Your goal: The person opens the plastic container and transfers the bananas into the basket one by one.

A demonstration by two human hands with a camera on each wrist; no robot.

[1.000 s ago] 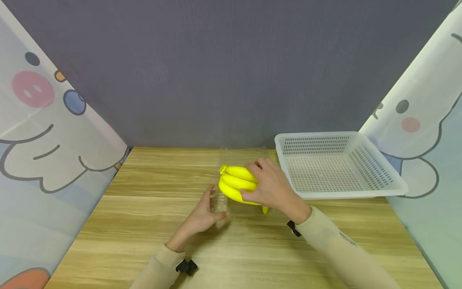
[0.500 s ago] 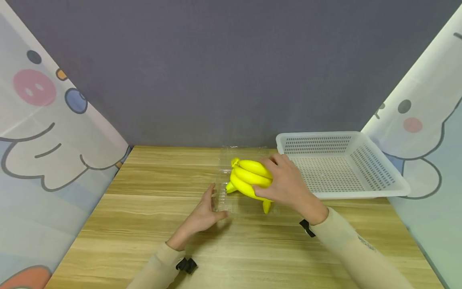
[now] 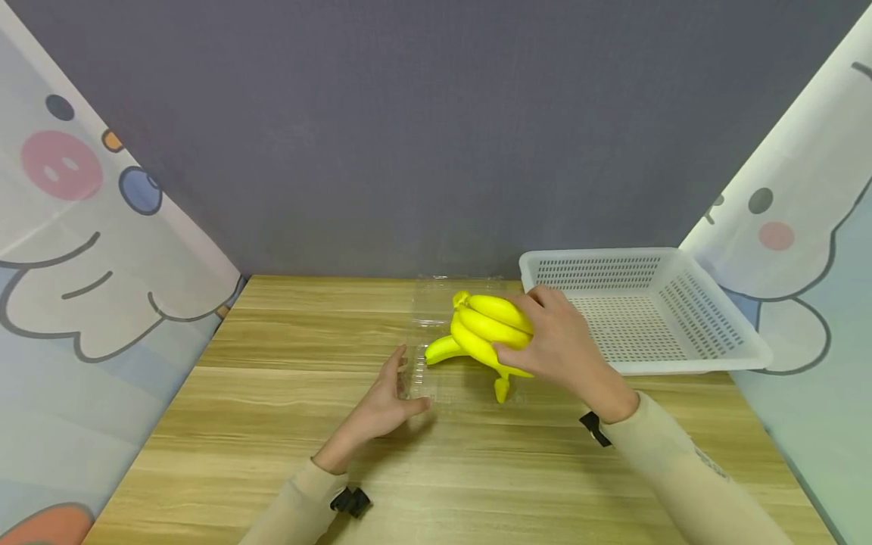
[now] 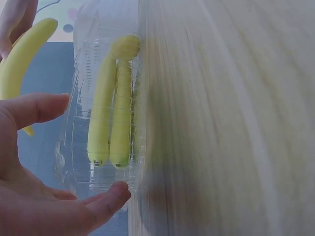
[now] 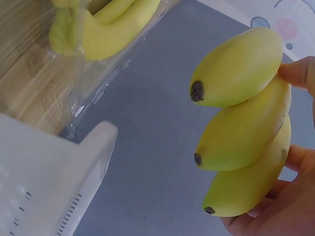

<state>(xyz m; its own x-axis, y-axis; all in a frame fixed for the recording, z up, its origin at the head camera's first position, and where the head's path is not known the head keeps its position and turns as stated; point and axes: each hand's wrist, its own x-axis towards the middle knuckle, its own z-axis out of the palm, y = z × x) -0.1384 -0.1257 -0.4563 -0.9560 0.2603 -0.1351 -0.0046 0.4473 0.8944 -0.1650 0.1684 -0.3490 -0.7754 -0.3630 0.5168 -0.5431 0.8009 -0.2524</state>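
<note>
My right hand point(image 3: 565, 348) grips a bunch of yellow bananas point(image 3: 487, 325) from above, fingers and thumb round its right side. In the right wrist view this bunch point(image 5: 241, 118) shows three dark-tipped bananas, lifted off the surface below. Beneath it stands a clear plastic container point(image 3: 418, 382) holding another bunch of bananas point(image 3: 444, 350), partly hidden by the raised one. Around the container's left end, my left hand point(image 3: 381, 405) has its thumb and fingers spread and fairly straight. The left wrist view shows the bananas inside point(image 4: 106, 113) through the clear wall, fingertips close to it.
A white perforated basket point(image 3: 647, 369) stands to the right, close to the container. Wood-grain tabletop point(image 3: 286, 424) lies in front and to the left. A grey backdrop point(image 3: 436, 136) rises behind, with cartoon-printed sheets point(image 3: 68, 265) at both sides.
My right hand has moved right and slightly away from me with the bunch. More of the bananas in the container now shows. My left hand has stayed in place.
</note>
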